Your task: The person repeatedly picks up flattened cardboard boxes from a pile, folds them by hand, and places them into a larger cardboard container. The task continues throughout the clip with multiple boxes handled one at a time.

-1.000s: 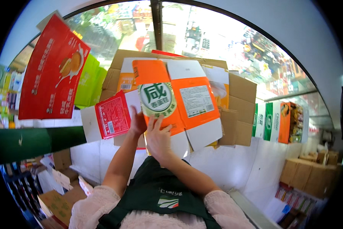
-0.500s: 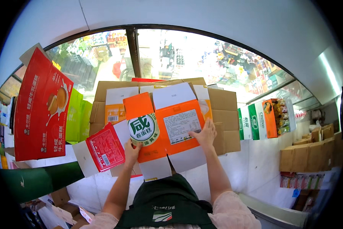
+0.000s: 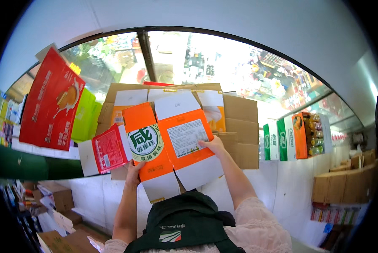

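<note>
Head view showed two bare hands set well apart, each clamped on an opposite side of a flattened orange-and-white cardboard carton (image 3: 168, 145), which lay tilted in front of the person's dark green apron (image 3: 180, 219). The left hand (image 3: 133, 172) gripped the lower left edge, its thumb toward the printed face. The right hand (image 3: 214, 146) held the right edge, with its thumb over the pale, rectangular text panel; the fingers behind the cardboard were hidden. A round green-and-white emblem (image 3: 144, 142) filled the carton's left panel, and white flaps stood out at its top and bottom.

Just left of it lay a flat red-and-white carton (image 3: 109, 148), partly covered by the orange one. Behind and beyond them spread large sheets of plain brown corrugated cardboard (image 3: 241, 122) and another orange-and-white carton (image 3: 216, 118).

Farther left stood a tall red cardboard panel (image 3: 50, 105) in front of lime-green packaging (image 3: 82, 120). Well to the right were green-and-white boxes (image 3: 286, 139) beside an orange box (image 3: 299, 139) with bottles (image 3: 315, 134) along its side.
</note>
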`<state>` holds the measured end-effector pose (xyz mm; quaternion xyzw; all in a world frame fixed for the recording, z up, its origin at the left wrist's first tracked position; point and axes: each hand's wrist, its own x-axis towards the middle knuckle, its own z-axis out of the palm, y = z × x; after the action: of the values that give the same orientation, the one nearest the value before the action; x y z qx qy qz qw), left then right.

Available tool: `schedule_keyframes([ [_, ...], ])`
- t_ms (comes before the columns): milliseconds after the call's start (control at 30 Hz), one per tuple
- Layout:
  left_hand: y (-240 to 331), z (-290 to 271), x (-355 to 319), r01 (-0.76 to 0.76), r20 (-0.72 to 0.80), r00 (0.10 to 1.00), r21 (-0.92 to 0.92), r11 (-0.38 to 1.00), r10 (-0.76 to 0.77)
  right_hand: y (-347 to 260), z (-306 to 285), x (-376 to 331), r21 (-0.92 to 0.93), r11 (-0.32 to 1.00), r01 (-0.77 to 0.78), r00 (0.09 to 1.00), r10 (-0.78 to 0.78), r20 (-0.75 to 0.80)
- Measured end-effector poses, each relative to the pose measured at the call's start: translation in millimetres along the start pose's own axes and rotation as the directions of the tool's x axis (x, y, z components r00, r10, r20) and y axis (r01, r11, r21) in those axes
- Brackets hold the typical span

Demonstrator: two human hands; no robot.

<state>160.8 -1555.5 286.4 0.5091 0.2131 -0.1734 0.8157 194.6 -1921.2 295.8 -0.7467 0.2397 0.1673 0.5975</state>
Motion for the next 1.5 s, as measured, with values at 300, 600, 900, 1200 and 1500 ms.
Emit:
schedule_keyframes([
  [300,37.5,-62.9,-161.9,-0.398,0.020,0.915,-0.104,0.911,0.402,-50.5,21.2,-85.8,0.249,0.963,0.100,0.890,-0.199,0.410],
  [600,6.3,-234.7,-347.7,-0.682,-0.379,0.713,-0.178,0.710,0.590,-119.7,257.1,-207.4,0.206,0.941,0.268,0.500,-0.319,0.805],
  [900,-5.5,-415.0,-495.2,-0.787,-0.789,0.494,-0.228,0.573,0.365,-94.0,600.2,-296.8,-0.015,0.921,0.388,0.239,-0.085,0.967],
  [1200,16.8,-570.4,-489.1,-0.717,-0.775,0.599,-0.411,0.563,0.198,-91.5,813.2,-274.8,-0.252,0.956,0.150,0.180,0.225,0.958],
  [1500,154.7,-751.2,-429.8,-0.789,-0.769,0.568,-0.407,0.460,0.293,-195.8,1030.9,-219.5,-0.346,0.932,0.110,-0.057,0.353,0.934],
])
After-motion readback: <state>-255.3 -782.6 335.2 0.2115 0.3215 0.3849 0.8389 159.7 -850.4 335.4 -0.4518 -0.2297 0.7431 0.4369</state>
